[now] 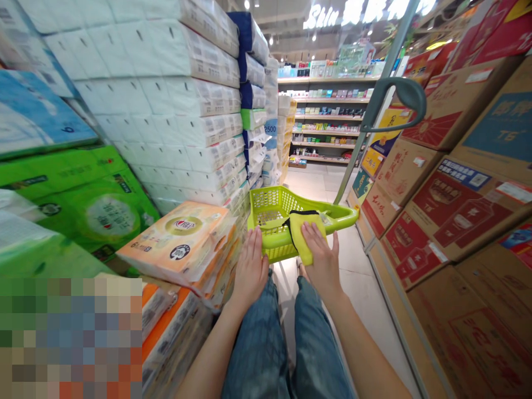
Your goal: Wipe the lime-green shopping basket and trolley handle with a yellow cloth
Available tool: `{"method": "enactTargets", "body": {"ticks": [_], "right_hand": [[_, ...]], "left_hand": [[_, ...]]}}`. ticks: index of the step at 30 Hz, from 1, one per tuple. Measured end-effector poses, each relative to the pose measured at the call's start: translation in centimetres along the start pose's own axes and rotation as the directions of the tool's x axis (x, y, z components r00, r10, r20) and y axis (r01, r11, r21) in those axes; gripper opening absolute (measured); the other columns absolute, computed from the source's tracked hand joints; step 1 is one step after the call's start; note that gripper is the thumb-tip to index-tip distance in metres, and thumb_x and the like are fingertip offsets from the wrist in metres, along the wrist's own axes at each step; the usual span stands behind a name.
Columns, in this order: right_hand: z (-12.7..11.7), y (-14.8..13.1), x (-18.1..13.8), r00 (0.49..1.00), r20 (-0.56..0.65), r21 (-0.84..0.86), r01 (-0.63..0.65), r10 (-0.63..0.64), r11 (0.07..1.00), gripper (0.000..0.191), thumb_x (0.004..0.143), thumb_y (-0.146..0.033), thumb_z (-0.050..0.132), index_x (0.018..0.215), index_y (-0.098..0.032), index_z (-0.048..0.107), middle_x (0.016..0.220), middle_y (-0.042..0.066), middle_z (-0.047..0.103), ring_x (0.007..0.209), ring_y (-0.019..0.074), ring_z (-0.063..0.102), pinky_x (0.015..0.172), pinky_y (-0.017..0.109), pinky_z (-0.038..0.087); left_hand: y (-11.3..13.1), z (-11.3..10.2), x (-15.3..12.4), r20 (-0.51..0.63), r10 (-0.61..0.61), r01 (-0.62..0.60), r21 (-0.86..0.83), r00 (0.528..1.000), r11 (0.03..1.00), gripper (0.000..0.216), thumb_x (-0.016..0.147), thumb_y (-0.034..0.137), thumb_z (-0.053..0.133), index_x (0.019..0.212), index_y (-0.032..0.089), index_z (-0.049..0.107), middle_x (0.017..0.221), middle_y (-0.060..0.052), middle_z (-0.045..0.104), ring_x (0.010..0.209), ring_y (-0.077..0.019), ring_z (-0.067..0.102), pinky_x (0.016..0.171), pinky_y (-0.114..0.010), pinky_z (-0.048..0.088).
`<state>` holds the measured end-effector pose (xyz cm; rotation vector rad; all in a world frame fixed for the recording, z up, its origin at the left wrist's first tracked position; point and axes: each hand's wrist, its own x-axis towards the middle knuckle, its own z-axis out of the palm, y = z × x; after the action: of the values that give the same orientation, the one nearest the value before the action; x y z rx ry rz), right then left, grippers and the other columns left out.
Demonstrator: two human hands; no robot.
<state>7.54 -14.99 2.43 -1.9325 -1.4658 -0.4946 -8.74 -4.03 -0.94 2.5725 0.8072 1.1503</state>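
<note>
A lime-green plastic shopping basket (pixel 272 198) with holed walls is in front of me at about knee height. Its long handle (pixel 343 217) points right. My left hand (pixel 251 269) is at the near left corner, fingers lying long against the rim, the thumb lower down; it seems to steady the basket. Under my right hand (pixel 322 257) a yellow cloth (pixel 300 235) with a black edge is draped over the near rim by the handle's base. The right fingers press the cloth against the basket. The basket's underside is mostly hidden.
Tall stacks of white tissue packs (pixel 166 111) stand on the left, with an orange tissue pack (pixel 180 235) close by my left arm. Cardboard cartons (pixel 444 213) line the right. A metal post (pixel 353 160) bears a grey hook-shaped handle (pixel 399 105). Stocked shelves (pixel 324 116) stand ahead beyond the tiled floor.
</note>
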Motion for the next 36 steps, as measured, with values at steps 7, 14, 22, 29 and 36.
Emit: {"method": "enactTargets", "body": {"ticks": [7,14,22,29,36], "right_hand": [[1.8,-5.1,-0.9,0.996,0.068,0.039,0.053,-0.056,0.998,0.064,0.084,-0.008,0.046,0.147,-0.016,0.042,0.152,0.008,0.047,0.145,0.0198,0.036,0.124,0.048,-0.004],[1.9,-4.7,-1.1,0.975,0.103,0.106,0.188,-0.199,0.976,0.062,0.088,-0.011,0.047,0.149,-0.018,0.040,0.152,0.007,0.046,0.145,0.0173,0.036,0.124,0.045,-0.006],[0.1,-1.4,-0.1,1.000,0.009,-0.029,-0.029,0.029,0.999,0.064,0.082,-0.006,0.044,0.145,-0.018,0.045,0.150,0.008,0.050,0.142,0.0209,0.041,0.123,0.051,-0.004],[2.3,-5.9,-1.2,0.992,0.075,0.061,0.098,-0.103,0.993,0.063,0.084,-0.008,0.044,0.147,-0.015,0.042,0.153,0.008,0.046,0.145,0.0176,0.035,0.123,0.044,-0.009],[1.5,-3.6,-0.7,0.972,0.095,0.085,0.207,-0.215,0.975,0.063,0.086,-0.011,0.045,0.148,-0.019,0.040,0.152,0.007,0.047,0.144,0.0180,0.037,0.123,0.048,-0.010]], "left_hand": [[-0.7,0.3,-0.3,0.011,0.032,-0.032,0.006,0.999,0.999,0.071,0.097,0.017,0.035,0.158,0.021,0.000,0.164,-0.014,0.022,0.153,-0.0251,0.013,0.121,-0.054,0.026],[-1.1,0.5,-0.5,0.007,0.041,-0.041,0.004,0.999,0.999,0.071,0.097,0.019,0.038,0.158,0.021,0.001,0.164,-0.015,0.021,0.153,-0.0263,0.013,0.121,-0.055,0.026],[0.0,0.0,0.0,-0.005,0.000,0.000,0.005,1.000,1.000,0.070,0.097,0.015,0.035,0.158,0.022,0.003,0.163,-0.011,0.025,0.153,-0.0233,0.015,0.122,-0.051,0.024],[-1.0,0.4,-0.5,0.002,0.031,-0.031,-0.020,1.000,0.999,0.071,0.097,0.019,0.038,0.158,0.022,0.001,0.164,-0.013,0.021,0.153,-0.0255,0.013,0.122,-0.053,0.025],[-0.9,0.4,-0.4,0.021,0.028,-0.028,-0.004,0.999,1.000,0.072,0.097,0.017,0.037,0.158,0.023,0.000,0.164,-0.012,0.021,0.153,-0.0247,0.012,0.122,-0.053,0.025]]}}
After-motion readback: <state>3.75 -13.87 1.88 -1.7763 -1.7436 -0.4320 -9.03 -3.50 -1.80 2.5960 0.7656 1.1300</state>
